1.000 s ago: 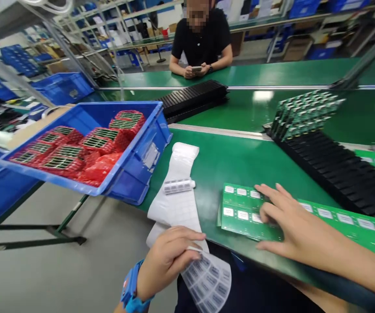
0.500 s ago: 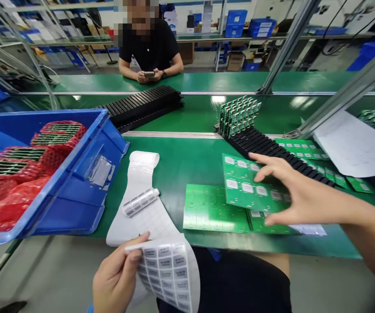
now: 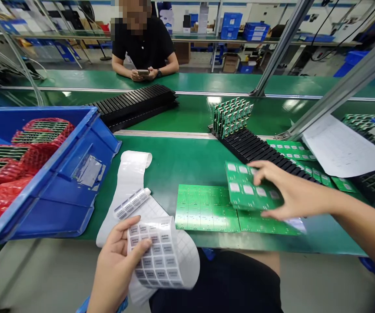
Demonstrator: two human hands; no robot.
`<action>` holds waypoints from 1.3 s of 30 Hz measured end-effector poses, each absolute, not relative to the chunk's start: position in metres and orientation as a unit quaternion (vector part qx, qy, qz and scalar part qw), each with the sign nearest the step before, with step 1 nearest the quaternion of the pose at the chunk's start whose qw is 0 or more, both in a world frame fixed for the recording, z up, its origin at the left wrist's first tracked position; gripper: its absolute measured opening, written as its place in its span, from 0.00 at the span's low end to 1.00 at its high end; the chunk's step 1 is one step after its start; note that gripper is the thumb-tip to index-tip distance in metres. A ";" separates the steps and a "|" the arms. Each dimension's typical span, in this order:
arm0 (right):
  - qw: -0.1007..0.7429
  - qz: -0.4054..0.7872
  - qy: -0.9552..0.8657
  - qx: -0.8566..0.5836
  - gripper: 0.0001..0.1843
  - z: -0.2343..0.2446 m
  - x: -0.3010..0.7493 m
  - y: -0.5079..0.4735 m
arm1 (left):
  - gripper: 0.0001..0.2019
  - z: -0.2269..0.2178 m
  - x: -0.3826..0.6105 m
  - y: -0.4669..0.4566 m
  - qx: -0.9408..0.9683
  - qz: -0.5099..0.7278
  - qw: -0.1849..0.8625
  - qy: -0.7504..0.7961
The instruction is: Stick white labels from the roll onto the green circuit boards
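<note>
My left hand (image 3: 117,254) pinches a strip of printed labels (image 3: 156,250) between thumb and fingers, above my lap. Its pale backing curls round to the right and runs back onto the bench. My right hand (image 3: 280,189) grips a green circuit board (image 3: 249,189) bearing white labels, tilted over the bench; its fingers partly cover the board's right end. Beneath it, a bare green panel (image 3: 207,208) lies flat on the left, and another green panel (image 3: 265,224) is partly hidden on the right.
A blue bin (image 3: 99,174) with red-wrapped boards stands left. A black slotted rack (image 3: 255,145) holds upright boards at its far end; another black rack (image 3: 135,104) lies farther back. Metal posts (image 3: 278,48) rise at right. A person (image 3: 143,48) across the bench holds a phone.
My left hand has raised and turned the label strip, so its printed face shows more fully. The board in my right hand sits slightly lower in view, covering the panels differently.
</note>
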State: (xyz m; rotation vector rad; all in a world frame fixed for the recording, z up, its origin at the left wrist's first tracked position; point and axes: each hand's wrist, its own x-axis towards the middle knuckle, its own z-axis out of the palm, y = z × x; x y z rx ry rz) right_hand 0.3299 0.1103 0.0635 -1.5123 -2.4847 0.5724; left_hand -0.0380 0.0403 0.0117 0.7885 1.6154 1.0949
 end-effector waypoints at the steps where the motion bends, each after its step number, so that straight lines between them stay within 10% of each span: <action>1: 0.085 0.210 -0.844 -0.486 0.29 0.064 0.322 0.128 | 0.40 0.016 -0.031 0.040 0.312 0.449 0.520 0.656; 12: 0.040 0.160 -0.878 -0.450 0.40 -0.028 0.248 0.243 | 0.12 0.010 0.005 0.042 0.430 0.409 0.542 0.595; 23: 0.173 0.388 -0.808 -0.409 0.06 0.052 0.186 0.099 | 0.15 -0.007 0.002 0.046 0.480 0.433 0.536 0.543; 39: 0.165 0.395 -0.797 -0.427 0.08 0.048 0.189 0.091 | 0.12 -0.010 -0.004 0.051 0.570 0.374 0.426 0.596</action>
